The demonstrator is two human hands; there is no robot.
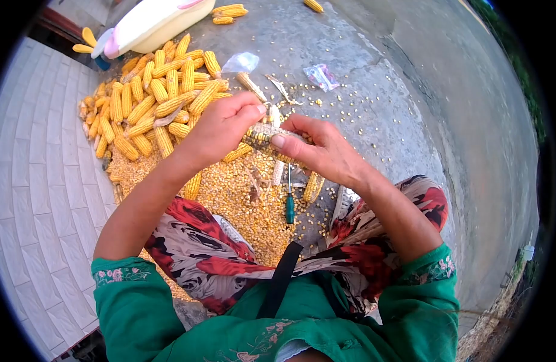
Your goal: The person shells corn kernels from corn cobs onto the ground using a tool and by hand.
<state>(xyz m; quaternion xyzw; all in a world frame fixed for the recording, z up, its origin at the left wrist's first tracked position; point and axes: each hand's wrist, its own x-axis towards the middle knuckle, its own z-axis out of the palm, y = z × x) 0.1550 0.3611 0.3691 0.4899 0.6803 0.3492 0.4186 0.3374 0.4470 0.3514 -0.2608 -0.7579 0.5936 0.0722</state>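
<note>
A partly shelled corn cob (263, 134) is held up over the heap between my two hands. My left hand (226, 123) is closed around its left end, the fingers curled. From the other side my right hand (323, 148) grips the cob, its thumb pressed on the top and the fingers beyond it. Bare pale rows show along the upper side, with dark and yellow kernels below. Under the hands lies a screwdriver (290, 208) with a green handle. Beside it are a stripped cob (278, 172) and a partly shelled ear (313, 187).
Many yellow ears (163, 90) are piled at the left, and loose kernels (229, 190) spread before my crossed legs. A pale plastic tub (163, 27) stands behind the pile. Plastic wrappers (321, 77) and husk scraps (282, 89) lie on the concrete. A tiled wall (42, 181) borders the left.
</note>
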